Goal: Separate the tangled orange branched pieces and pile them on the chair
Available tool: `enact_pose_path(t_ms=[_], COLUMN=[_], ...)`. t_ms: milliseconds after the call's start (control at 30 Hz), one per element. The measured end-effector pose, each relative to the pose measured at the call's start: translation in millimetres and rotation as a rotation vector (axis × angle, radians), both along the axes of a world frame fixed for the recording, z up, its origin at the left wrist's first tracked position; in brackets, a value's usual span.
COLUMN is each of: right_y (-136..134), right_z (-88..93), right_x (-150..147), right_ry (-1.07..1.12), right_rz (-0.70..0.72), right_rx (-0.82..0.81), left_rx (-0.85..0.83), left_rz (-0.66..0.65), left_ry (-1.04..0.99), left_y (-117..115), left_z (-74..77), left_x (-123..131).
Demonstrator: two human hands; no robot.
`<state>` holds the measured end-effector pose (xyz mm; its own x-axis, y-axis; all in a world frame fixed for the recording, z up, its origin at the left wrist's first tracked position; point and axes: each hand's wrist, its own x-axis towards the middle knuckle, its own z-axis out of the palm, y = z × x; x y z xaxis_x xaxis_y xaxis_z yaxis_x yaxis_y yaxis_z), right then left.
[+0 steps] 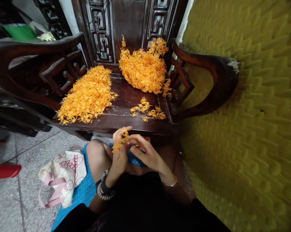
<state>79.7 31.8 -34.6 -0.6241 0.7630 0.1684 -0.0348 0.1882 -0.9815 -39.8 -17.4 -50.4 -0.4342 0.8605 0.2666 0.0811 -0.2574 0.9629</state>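
1. Far left, a red thing poked in over the speckled floor, cut off by the edge, so no clue what it was.
2. Up top on that side was something green, with a pale flower right beside it.
3. Next up, a white cloth bag with red doodles and pink straps, lying partly on a blue mat.
4. Then the first big orange pile, spread along the left side of a dark wooden chair's seat.
5. The left-hand grip was in front of the seat, above the lap, fingers closed on a few orange bits. Dark band plus beads on that wrist.
6. Behind, against the chair back, sat a taller orange heap.
7. The right-hand grip was just beside the left one, fingers bent toward it. Honestly couldn't tell if it was pinching anything.
8. Loose orange pieces were scattered near the seat's front edge, below the heap.
9. Far right was all yellow-green textured wall, next to the chair's curved armrest.
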Motion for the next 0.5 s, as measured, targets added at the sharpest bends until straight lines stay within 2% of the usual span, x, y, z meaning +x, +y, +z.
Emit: enact_pose_path(t_ms=[67,133,233,333,500], right_y=[-8.7,-9.6,-11.0,-18.7,-33.0], right_z=[0.8,1.6,0.1,-5.1,-9.9], right_x=[-7.1,-12.9,-19.3,-23.0,-26.1], right_ry=[-0.026,-0.059,-0.131,-0.168,-0.105], right_rz=[0.118,0.11,0.069,0.038,0.092], right_rx=[0.012,0.07,0.125,0.138,0.064], left_rx=[0.003,0.002,0.08,0.154,0.054], left_rz=[0.024,0.014,-0.089,-0.16,0.045], left_ry=[0.041,0.014,-0.177,-0.38,-0.378], left_y=[1.9,4.6,9.4,13.6,18.4], left_z=[-5.1,-10.0,-11.6,-2.3,19.1], left_x=[-3.1,-5.5,-6.9,-7.6,-9.1])
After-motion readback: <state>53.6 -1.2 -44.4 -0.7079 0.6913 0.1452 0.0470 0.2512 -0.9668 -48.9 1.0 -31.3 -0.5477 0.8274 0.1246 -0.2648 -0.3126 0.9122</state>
